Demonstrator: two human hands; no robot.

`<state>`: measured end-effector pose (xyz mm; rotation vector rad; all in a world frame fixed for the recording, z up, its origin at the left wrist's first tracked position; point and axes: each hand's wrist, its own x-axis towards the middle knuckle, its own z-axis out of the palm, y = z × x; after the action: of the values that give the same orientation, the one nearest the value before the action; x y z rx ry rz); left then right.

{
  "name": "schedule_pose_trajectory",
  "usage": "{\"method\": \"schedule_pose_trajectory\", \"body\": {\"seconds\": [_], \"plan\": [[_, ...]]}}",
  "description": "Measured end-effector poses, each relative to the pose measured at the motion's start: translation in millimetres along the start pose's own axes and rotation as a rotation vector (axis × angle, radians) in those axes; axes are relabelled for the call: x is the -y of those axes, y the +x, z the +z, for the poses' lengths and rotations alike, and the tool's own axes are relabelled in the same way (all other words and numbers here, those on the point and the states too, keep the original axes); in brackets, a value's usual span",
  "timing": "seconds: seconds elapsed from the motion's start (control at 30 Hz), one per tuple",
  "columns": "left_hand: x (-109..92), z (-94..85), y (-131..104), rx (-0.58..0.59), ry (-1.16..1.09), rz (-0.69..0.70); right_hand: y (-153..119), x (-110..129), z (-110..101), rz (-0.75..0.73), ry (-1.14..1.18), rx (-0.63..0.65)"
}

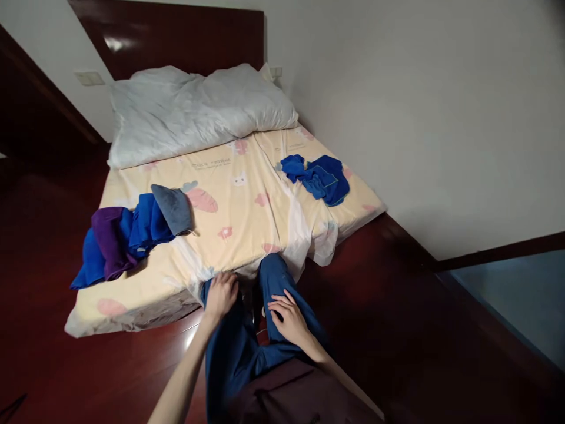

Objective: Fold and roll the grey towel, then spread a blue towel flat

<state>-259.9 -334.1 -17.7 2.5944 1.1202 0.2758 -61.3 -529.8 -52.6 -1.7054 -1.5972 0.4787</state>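
My left hand [223, 293] rests on my left knee, its fingers bent loosely over the blue trousers [236, 347], and I see nothing held in it. On my right thigh lies my right hand [288, 318], fingers stretched and a little apart, also holding nothing. Both knees touch or nearly touch the near edge of the bed [238, 235]. To the left on its sheet is a row of rolled or folded cloths: blue ones [150, 221], a purple one [110, 238] and a grey-blue one [173, 209]. A crumpled blue cloth pile [324, 176] lies at the right.
A bunched white quilt [198, 112] lies across the head of the bed, below a dark wooden headboard [176, 35]. White wall [419, 118] runs along the right. The floor [362, 306] is dark red and glossy. A sheer white strip of fabric [300, 227] hangs over the bed's near edge.
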Motion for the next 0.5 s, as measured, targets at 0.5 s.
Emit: {"method": "schedule_pose_trajectory", "body": {"seconds": [0.5], "plan": [[160,-71.8,250,0.196,0.52,-0.327,10,-18,21,-0.002,0.097,-0.033]]}}
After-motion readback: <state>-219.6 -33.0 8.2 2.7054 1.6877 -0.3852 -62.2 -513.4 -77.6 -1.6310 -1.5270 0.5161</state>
